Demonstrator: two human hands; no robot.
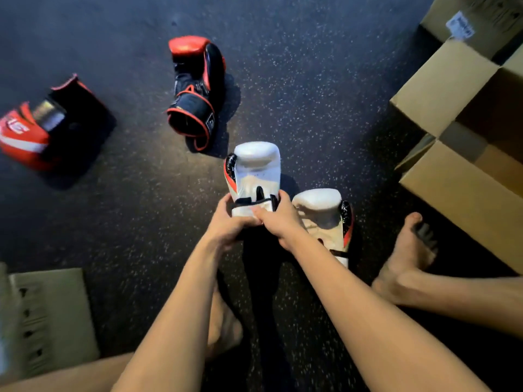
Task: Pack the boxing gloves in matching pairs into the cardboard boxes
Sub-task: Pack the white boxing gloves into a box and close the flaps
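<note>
1. the fingers (227, 200) of the left hand (226, 222) curl round the left side of a white glove's cuff. the right hand (278, 222) wraps the right side, with its thumb laid across the front. we cannot tell how the fingers behind the cuff lie.
2. this held white glove (256, 168) stands upright, padded end pointing away from the person. we cannot tell whether it is lifted or touching the dark speckled floor (311, 80).
3. just right of the held white glove, beside the right wrist, lies the second white glove (319, 207). it shows the same black and orange-red trim, so we judge them a matching pair.
4. beyond the held white glove lies a black and red glove (195, 91). far to the left of it is a red glove (25, 137), which is blurred.
5. well to the right of the held white glove sits an open cardboard box (441, 89), flaps spread and inside in shadow. a bare foot (407, 256) rests between the two.
6. down and left of the held white glove lies flat cardboard (48, 312).
7. we judge the step in hand to be gathering the white pair. the next move calls for freeing one hand to take the second white glove, then carrying both right to the open cardboard box.
</note>
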